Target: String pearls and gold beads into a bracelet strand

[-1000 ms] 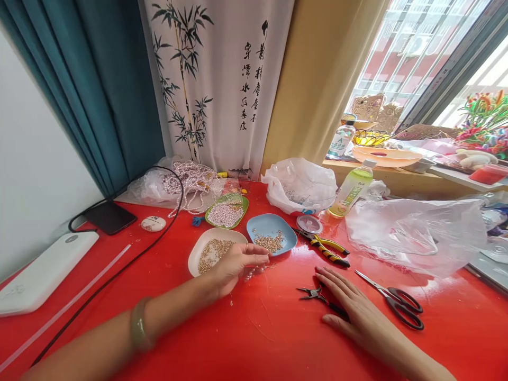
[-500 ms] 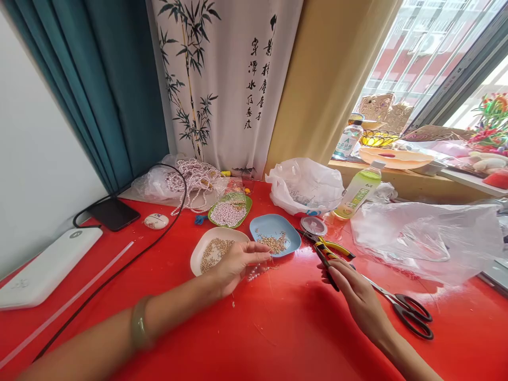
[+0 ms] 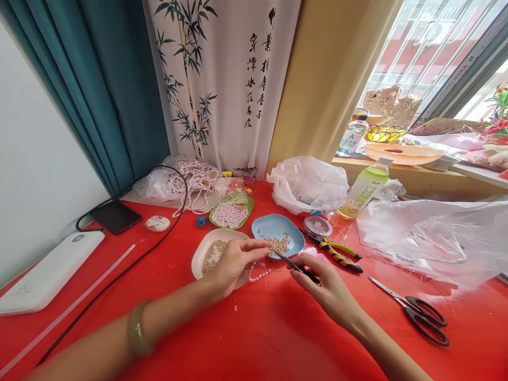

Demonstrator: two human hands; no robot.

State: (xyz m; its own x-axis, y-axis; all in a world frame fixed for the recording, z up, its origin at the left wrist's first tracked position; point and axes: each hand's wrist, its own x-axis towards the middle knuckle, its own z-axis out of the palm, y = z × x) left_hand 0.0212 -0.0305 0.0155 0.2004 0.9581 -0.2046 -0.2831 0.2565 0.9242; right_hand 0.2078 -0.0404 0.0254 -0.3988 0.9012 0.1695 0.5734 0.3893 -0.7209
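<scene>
My left hand (image 3: 234, 264) is closed in a pinch above the cream dish (image 3: 197, 263) of small gold beads. From its fingers hangs a short bead strand (image 3: 260, 277) of pale pearly beads with a thin end. My right hand (image 3: 323, 280) is closed around a slim dark pointed tool (image 3: 294, 264), whose exact kind I cannot make out. The tool's tip meets the left fingertips in front of the blue dish (image 3: 296, 241), which holds more gold beads. What exactly lies between the fingertips is too small to tell.
Yellow-and-black pliers (image 3: 337, 253) and black-handled scissors (image 3: 416, 312) lie to the right. Behind stand a green dish (image 3: 248, 211) of pink beads, a white plastic bag (image 3: 309, 182) and a drink bottle (image 3: 365, 190). A black cable (image 3: 159, 238) curves across the left.
My right hand has moved left, bringing the dark tool from beside the pliers to my left fingertips. The left hand has stayed nearly in place, still pinching.
</scene>
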